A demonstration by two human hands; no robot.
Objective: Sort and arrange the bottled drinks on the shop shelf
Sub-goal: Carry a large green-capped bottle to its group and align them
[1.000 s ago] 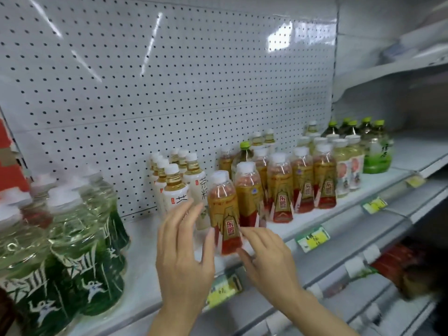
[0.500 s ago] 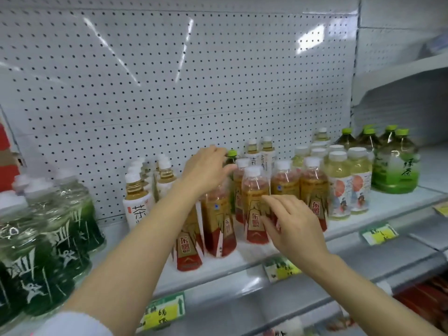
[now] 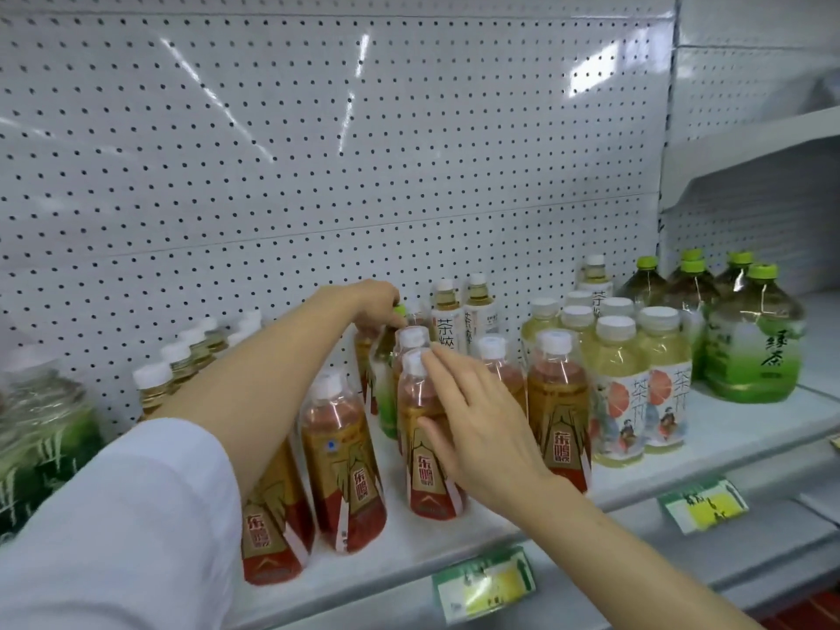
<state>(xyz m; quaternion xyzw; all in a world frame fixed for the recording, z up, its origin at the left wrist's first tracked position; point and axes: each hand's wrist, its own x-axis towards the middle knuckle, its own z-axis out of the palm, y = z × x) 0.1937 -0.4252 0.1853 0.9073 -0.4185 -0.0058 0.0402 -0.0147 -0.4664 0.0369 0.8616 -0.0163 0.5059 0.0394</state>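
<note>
The brown tea bottles (image 3: 558,402) stood upright on the white shelf (image 3: 736,429), caps up and long axes vertical, set in short rows that ran from the front edge back toward the pegboard wall (image 3: 318,152). The right hand (image 3: 482,420) lay against the front bottle of the middle row (image 3: 425,447), palm on its right side. Its fingers (image 3: 443,361) were spread loosely, with the tips beside the white cap and the thumb across the gold label; they rested on the bottle rather than closing round it. The left hand (image 3: 370,304) reached farther back, its arm passing over the left row, a white sleeve (image 3: 122,529) at the near end. Its fingers were curled down around the top of a green-capped bottle (image 3: 386,388) near the wall, the green cap just showing under the knuckles; how tightly they held could not be told. To the right stood pale yellow bottles (image 3: 618,393) with orange-slice labels, touching one another, and beyond them large green tea bottles (image 3: 754,352). Behind the brown rows stood white-labelled bottles (image 3: 447,320). More green bottles (image 3: 41,425) stood at the far left. Yellow price tags (image 3: 486,584) hung on the shelf edge.
</note>
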